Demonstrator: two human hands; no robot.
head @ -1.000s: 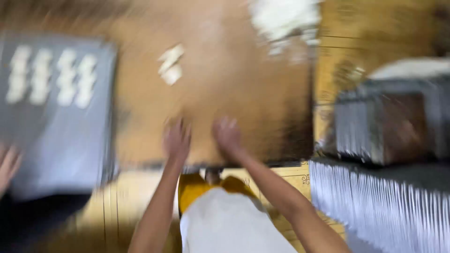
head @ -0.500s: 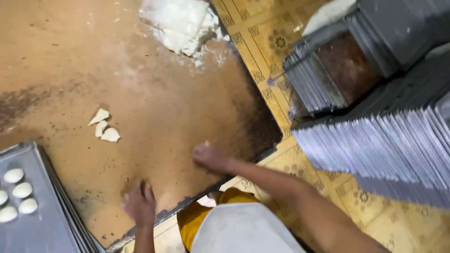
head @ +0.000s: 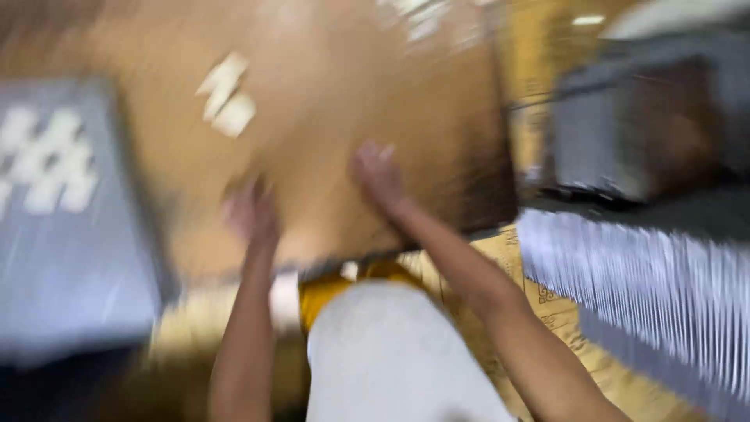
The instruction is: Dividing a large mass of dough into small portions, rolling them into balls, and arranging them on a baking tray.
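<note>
Pretty blurry shot, but the big brown floured board (head: pixel 328 156) takes up most of the view. To its left there's a grey baking tray (head: pixel 70 258) with rows of pale dough pieces (head: pixel 47 168) at its far end. On the right, a stack of metal trays (head: pixel 648 289) standing on edge sits near, with a darker rack (head: pixel 648 125) behind it. The person's left hand (head: pixel 250 211) and right hand (head: pixel 379 176) both rest on the board's near part, arms stretched forward, hands apart; can't tell if either one grips anything. A few small dough scraps (head: pixel 226 98) lie farther out on the board, well clear of both hands.
</note>
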